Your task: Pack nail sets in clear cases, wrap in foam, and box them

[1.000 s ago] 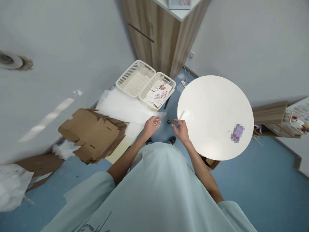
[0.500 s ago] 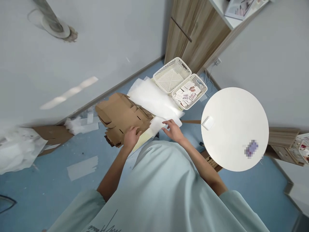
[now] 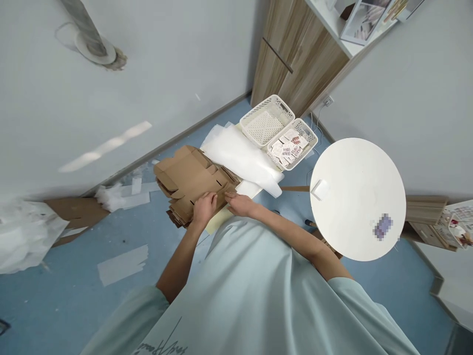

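A stack of flattened brown cardboard boxes (image 3: pixel 190 173) lies in front of me, with slots and flaps along its edges. At the stack's near edge, my left hand (image 3: pixel 204 209) has its fingers curled on the top cardboard box. Just to the right, my right hand (image 3: pixel 241 204) is closed at the same box's near right corner, fingertips on the cardboard. Beyond the boxes is a pile of white foam sheets (image 3: pixel 242 155), partly under the cardboard side. The undersides of both hands are hidden.
Two white plastic baskets stand behind the foam: a bare one (image 3: pixel 254 111) and one (image 3: pixel 313 143) holding printed cards. A round white table (image 3: pixel 358 197) on the right carries a small white box (image 3: pixel 320 189) and a blurred item. Plastic wrapping (image 3: pixel 29 236) lies at left.
My right hand has moved left from over the foam sheets onto the cardboard's edge, and its fingers have closed. My left hand stays at the near edge. The view has shifted slightly.
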A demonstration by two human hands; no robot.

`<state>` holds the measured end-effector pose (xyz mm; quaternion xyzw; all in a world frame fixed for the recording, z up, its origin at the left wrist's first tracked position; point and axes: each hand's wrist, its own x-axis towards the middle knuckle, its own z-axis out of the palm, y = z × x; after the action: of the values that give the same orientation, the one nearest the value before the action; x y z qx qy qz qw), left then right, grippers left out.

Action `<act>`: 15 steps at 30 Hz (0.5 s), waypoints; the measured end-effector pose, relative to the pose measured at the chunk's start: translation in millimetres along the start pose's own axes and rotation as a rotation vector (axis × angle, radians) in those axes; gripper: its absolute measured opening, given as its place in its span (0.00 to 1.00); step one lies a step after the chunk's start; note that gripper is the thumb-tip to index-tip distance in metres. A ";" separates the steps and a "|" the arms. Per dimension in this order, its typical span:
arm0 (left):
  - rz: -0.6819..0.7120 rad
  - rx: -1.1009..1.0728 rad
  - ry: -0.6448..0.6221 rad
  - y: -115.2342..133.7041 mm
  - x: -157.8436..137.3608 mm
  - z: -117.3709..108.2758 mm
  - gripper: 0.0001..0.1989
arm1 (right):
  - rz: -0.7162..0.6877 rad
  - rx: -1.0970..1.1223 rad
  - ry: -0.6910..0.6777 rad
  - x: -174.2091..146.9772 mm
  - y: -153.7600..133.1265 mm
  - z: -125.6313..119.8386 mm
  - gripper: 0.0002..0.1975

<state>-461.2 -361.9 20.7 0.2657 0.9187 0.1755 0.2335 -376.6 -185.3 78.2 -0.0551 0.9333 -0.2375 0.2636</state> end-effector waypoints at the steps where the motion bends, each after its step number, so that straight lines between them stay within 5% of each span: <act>1: 0.009 0.001 -0.005 0.0 0.7 0.9 0.19 | 0.027 -0.028 -0.050 4.8 -2.2 1.5 0.17; 7: 0.051 -0.075 0.002 2.4 -5.8 -4.1 0.17 | 0.097 -0.071 -0.203 14.1 -3.6 5.5 0.13; 15: 0.216 -0.158 0.462 20.1 -31.1 -76.1 0.20 | 0.088 -0.021 -0.166 11.1 -14.6 3.4 0.13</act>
<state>-469.5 -378.7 103.3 0.2959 0.8975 0.3265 0.0176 -384.7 -202.1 77.4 -0.0365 0.9121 -0.2108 0.3498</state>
